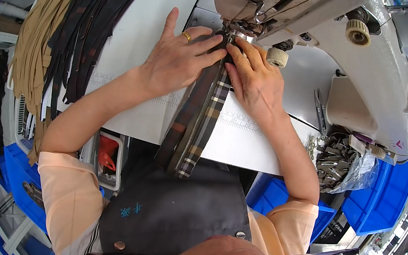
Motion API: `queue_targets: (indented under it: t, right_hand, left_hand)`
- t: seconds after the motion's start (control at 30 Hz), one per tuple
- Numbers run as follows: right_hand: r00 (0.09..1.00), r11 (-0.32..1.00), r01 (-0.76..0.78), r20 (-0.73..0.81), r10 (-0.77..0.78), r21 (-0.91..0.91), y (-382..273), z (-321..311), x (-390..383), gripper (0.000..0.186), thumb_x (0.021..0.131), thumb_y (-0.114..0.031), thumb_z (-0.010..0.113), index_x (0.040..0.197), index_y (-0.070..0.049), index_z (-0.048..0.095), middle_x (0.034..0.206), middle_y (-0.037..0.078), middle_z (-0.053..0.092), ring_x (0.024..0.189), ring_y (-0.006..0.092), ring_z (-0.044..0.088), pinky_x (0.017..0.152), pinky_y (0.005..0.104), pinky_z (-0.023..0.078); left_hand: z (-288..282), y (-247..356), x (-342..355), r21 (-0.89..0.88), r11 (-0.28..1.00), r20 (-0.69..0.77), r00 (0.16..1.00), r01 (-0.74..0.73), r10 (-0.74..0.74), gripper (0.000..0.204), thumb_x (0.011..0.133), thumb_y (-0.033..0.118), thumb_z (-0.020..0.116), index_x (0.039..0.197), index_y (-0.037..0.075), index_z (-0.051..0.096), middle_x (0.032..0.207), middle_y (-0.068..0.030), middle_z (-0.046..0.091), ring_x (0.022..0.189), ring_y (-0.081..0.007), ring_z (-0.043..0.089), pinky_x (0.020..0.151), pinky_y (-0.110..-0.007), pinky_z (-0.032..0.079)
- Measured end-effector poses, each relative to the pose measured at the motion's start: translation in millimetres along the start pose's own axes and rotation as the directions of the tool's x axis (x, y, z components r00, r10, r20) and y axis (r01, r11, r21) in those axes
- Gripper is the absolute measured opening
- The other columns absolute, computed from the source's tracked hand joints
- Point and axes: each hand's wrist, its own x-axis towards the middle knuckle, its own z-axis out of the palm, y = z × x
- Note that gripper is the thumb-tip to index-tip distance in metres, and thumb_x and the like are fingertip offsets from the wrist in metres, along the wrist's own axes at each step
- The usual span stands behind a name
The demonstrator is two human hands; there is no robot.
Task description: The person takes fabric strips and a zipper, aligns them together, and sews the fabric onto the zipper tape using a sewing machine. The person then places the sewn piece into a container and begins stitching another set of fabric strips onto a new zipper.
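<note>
A long zipper (201,110) with metal teeth runs from beneath the sewing machine's needle area (234,26) down over the table's front edge. Along its right side lies a plaid fabric strip (212,115); a dark brownish strip (185,114) lies on its left. My left hand (177,61), with a gold ring, rests its fingertips on the strips' left side just before the presser foot, fingers spread. My right hand (258,77) lays its fingers on the plaid side, close to the needle, thumb apart from the index finger. What is under the fingertips is hidden.
Bundles of tan strips (46,27) and dark strips (90,28) lie at the left. Scissors (319,110) and a pile of metal zipper sliders (337,162) in plastic are on the right. Blue bins (380,189) stand beyond. The machine's head (293,9) overhangs my hands.
</note>
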Motion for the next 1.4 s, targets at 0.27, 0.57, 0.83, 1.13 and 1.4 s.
queue_targets:
  t: [0.27,0.57,0.83,1.13,1.4]
  right_hand:
    - [0.999,1.0,0.02,-0.034,-0.02,-0.018,4.2,2.7,4.9,0.031,0.084,-0.016,0.065,0.115,-0.009,0.062,0.118,0.008,0.06,0.098,0.0255,0.062,0.068,0.0329,0.054]
    - [0.997,0.995,-0.078,-0.014,0.077,-0.063,6.9,3.5,7.9,0.033,0.087,-0.019,0.062,0.12,-0.018,0.06,0.114,0.013,0.062,0.079,0.0272,0.067,0.06,0.0352,0.054]
    - [0.996,0.996,-0.091,-0.002,0.091,0.004,11.0,2.7,7.0,0.033,0.089,-0.02,0.06,0.123,-0.021,0.059,0.111,0.015,0.063,0.077,0.0291,0.066,0.059,0.0367,0.053]
    - [0.989,0.999,0.037,-0.141,-0.038,-0.007,7.6,-1.5,1.4,0.052,0.078,0.001,0.063,0.127,-0.016,0.057,0.075,0.005,0.058,0.053,0.0207,0.054,0.049,0.0321,0.044]
    - [0.998,0.998,-0.062,-0.031,0.061,-0.006,7.8,3.8,0.2,0.044,0.082,-0.003,0.062,0.123,-0.016,0.058,0.071,0.004,0.056,0.055,0.0211,0.057,0.05,0.0332,0.045]
  left_hand:
    - [1.4,-5.3,3.3,-0.018,1.0,0.001,1.0,0.014,-0.014,0.04,0.074,0.006,0.066,0.111,0.018,0.067,0.121,0.0029,0.061,0.107,-0.018,0.053,0.106,-0.066,0.017]
    - [6.9,-9.4,6.3,0.034,0.999,-0.015,0.999,0.035,-0.034,0.041,0.075,0.004,0.064,0.114,0.017,0.065,0.122,0.0027,0.06,0.11,-0.018,0.052,0.106,-0.066,0.015]
    - [2.7,-3.9,2.1,0.023,1.0,0.037,0.999,-0.001,0.0,0.044,0.076,0.006,0.064,0.119,0.015,0.062,0.124,-0.0006,0.059,0.115,-0.0191,0.05,0.105,-0.068,0.017]
    - [-3.4,-1.5,2.3,-0.032,0.999,0.094,0.995,0.037,-0.034,0.046,0.077,0.015,0.067,0.122,0.015,0.06,0.128,-0.0036,0.057,0.117,-0.0197,0.049,0.104,-0.069,0.018]
    - [-2.2,-2.9,3.7,-0.048,0.998,0.097,0.994,0.045,-0.041,0.044,0.078,0.02,0.068,0.122,0.017,0.06,0.13,-0.0026,0.056,0.117,-0.0189,0.049,0.105,-0.069,0.017]
